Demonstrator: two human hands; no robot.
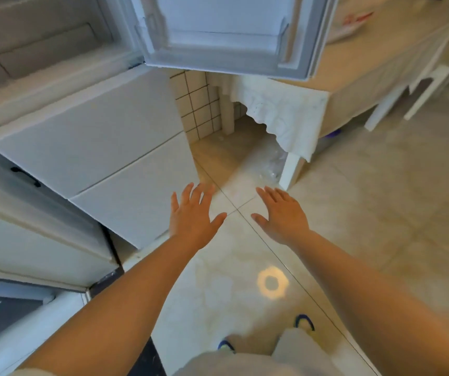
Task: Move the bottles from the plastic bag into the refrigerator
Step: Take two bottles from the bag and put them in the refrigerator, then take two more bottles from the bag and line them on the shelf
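Above the pale tiled floor, both hands were stretched forward, palms down, holding and touching nothing. On the left hand the fingers were straight and spread, the thumb angled out to the right. The right hand was likewise flat, its fingers closer together and the thumb pointing left, just apart from the other thumb. Past the left hand stood the white refrigerator, its two lower doors closed and its upper door swung open, showing one bare door shelf. Beyond the right hand, clear crumpled plastic lay on the floor beside a white leg of the cloth-draped counter; whether it was the bag I could not tell, and no bottles could be made out. A white item with red print, too blurred to read, sat on the counter. Two blue-strapped slippers showed below.
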